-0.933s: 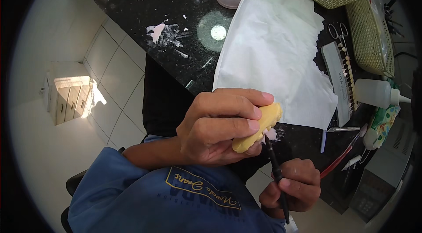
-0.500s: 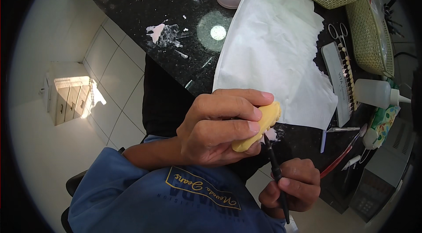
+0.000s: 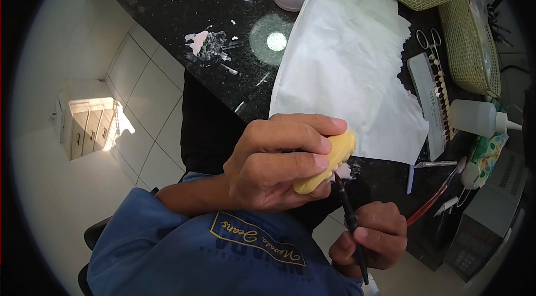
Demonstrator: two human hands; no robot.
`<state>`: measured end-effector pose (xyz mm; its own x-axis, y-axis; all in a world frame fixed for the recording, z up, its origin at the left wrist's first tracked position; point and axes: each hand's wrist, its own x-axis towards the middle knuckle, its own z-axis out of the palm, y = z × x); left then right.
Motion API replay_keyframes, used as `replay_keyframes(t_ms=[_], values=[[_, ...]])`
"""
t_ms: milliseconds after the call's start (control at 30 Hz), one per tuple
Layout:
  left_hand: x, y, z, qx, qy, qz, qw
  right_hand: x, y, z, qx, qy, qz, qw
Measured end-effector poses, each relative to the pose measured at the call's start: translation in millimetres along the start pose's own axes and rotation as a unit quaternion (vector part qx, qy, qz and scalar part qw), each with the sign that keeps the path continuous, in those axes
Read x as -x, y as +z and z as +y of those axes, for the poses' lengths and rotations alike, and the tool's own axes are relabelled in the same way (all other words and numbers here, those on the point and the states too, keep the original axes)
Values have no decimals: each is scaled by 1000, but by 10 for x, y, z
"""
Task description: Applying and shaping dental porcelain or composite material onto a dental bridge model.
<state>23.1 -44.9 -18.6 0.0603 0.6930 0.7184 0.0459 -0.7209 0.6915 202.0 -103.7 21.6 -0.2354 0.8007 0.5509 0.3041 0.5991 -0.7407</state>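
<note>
Head view: yellow cast (image 3: 336, 157) in the left hand (image 3: 279, 163), just below centre of the frame.
That hand pinches it between curled fingers; it looks matte, elongated, smooth-backed, bumpy along its right edge, slanting up rightward. The right hand (image 3: 373, 234), lower right, pinches a black tool (image 3: 347, 209), tip by the cast's edge; contact is unclear.
</note>
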Motion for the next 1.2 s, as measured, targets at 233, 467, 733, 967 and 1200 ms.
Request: replay_keyframes(t_ms=[233,467,733,967,1200], values=[[-11,-3,18,0,-8,-4,1000,22,51,10,-8,-9,38,999],[-10,3,-2,7,-7,-15,1000,20,28,23,-24,-11,55,998],[9,-14,-10,-20,5,-14,1000,-17,17,-9,-5,9,11,1000],[-9,-20,11,-30,-4,-25,999,-15,12,-4,10,6,1,1000],[-14,-3,15,-33,-3,-14,999,-12,15,1,-4,5,12,1000]])
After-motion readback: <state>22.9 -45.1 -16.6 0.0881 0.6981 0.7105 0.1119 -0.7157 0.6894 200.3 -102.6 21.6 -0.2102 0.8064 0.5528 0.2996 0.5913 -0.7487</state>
